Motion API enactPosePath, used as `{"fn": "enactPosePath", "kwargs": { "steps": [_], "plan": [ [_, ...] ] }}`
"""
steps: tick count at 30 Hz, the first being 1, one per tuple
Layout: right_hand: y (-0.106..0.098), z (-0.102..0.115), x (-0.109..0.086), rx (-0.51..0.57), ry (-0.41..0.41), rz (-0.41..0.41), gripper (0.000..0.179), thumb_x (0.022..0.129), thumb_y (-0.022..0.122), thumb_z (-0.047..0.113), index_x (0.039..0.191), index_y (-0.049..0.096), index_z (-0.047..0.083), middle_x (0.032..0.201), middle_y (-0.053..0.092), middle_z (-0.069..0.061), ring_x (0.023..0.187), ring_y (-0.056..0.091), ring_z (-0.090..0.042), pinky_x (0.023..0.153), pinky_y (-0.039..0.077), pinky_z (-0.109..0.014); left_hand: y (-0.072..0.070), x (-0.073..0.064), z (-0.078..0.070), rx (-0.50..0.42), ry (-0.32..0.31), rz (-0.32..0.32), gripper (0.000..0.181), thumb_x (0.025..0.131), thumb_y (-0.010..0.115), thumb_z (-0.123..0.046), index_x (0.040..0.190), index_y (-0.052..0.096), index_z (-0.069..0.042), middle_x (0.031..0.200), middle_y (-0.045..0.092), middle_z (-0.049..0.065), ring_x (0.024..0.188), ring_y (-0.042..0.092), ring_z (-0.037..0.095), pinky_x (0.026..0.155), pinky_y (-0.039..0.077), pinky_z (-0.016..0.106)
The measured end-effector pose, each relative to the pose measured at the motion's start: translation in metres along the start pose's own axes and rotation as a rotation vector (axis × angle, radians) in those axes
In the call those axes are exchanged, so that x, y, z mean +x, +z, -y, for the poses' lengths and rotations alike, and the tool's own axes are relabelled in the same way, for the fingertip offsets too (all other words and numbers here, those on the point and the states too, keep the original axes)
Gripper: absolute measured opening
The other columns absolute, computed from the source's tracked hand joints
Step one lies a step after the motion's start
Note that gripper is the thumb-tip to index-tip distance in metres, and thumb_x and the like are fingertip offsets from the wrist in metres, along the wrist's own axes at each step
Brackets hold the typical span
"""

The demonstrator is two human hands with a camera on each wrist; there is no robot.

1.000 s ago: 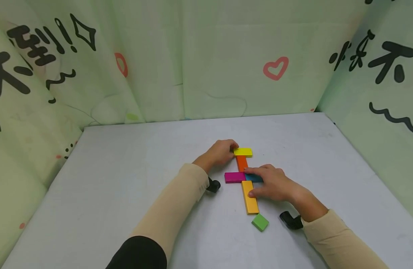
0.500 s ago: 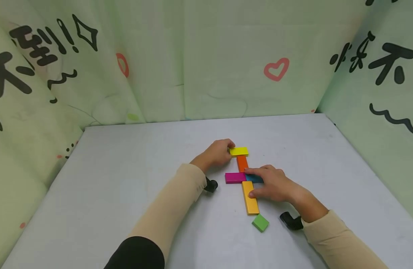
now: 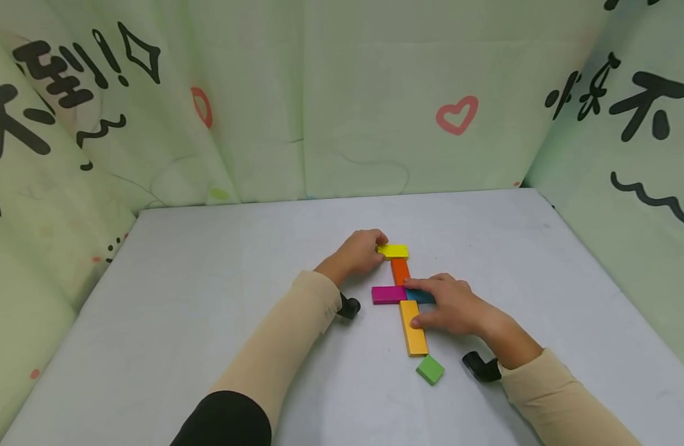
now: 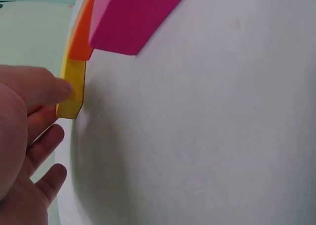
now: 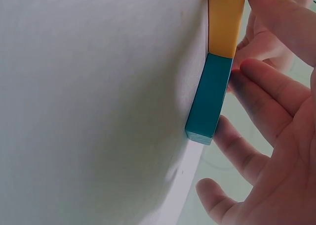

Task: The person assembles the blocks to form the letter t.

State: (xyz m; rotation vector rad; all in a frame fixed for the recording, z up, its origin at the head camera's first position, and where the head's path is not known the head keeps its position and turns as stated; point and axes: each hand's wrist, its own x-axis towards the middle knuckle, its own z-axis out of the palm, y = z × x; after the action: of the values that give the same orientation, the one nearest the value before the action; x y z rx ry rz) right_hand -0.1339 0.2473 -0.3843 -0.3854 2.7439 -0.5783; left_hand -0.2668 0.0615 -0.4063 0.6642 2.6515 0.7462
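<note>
In the head view my left hand (image 3: 358,253) pinches the left end of a yellow block (image 3: 394,251) at the far end of a flat row of colored blocks. Its thumb lies on the block in the left wrist view. Below sits an orange block (image 3: 400,271), then a magenta block (image 3: 389,295) and a blue block (image 3: 421,297) end to end. An amber block (image 3: 413,339) extends nearer. My right hand (image 3: 458,306) rests over the blue and amber blocks with fairly straight fingers, its thumb touching the amber one. The hand partly covers the blue block.
A green block (image 3: 430,370), turned at an angle, lies at the amber block's near end. Everything stands on a white table (image 3: 236,260), with pale green printed curtains (image 3: 364,93) behind and at the sides. Black wrist devices stick out beneath both wrists.
My left hand has slid the yellow block leftward above the orange block, mostly in the first half second. The right hand and other blocks have stayed put.
</note>
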Motion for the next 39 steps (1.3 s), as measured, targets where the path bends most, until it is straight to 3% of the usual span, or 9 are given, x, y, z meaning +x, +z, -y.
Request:
{"fn": "enactPosePath", "kwargs": {
  "steps": [10,21,31,39],
  "plan": [
    [0.000,0.000,0.001,0.003,-0.001,0.001,0.073,0.083,0.080,0.043,0.145,0.054,0.013,0.135,0.053,-0.020,0.127,0.040,-0.041,0.095,0.034,-0.061,0.000,-0.003,0.004,0.026,0.004,-0.029,0.037,0.098,0.066,-0.021,0.133,0.061,-0.008,0.121,0.063,0.004,0.108,0.053,0.019,0.100,0.044,0.029],
    [-0.001,0.001,0.001,-0.017,-0.011,-0.015,0.071,0.083,0.080,0.041,0.143,0.056,0.012,0.137,0.051,-0.022,0.129,0.038,-0.044,0.098,0.031,-0.064,-0.017,-0.017,0.001,0.022,-0.004,-0.073,0.035,0.096,0.069,-0.022,0.129,0.064,-0.011,0.122,0.063,0.002,0.111,0.051,0.019,0.099,0.045,0.029],
    [0.000,0.002,0.001,-0.003,-0.013,-0.026,0.070,0.083,0.081,0.041,0.142,0.057,0.013,0.138,0.050,-0.023,0.129,0.039,-0.044,0.098,0.031,-0.064,-0.026,-0.036,0.003,0.043,0.104,-0.085,0.035,0.096,0.070,-0.022,0.128,0.065,-0.009,0.123,0.065,0.002,0.112,0.053,0.019,0.098,0.045,0.029],
    [0.000,0.003,0.000,0.014,0.007,-0.012,0.073,0.082,0.081,0.042,0.143,0.056,0.013,0.139,0.049,-0.024,0.128,0.038,-0.046,0.095,0.036,-0.063,-0.032,-0.048,0.006,0.032,0.124,-0.099,0.035,0.096,0.070,-0.022,0.127,0.065,-0.008,0.123,0.065,0.004,0.115,0.053,0.022,0.100,0.044,0.032]
  ]
}}
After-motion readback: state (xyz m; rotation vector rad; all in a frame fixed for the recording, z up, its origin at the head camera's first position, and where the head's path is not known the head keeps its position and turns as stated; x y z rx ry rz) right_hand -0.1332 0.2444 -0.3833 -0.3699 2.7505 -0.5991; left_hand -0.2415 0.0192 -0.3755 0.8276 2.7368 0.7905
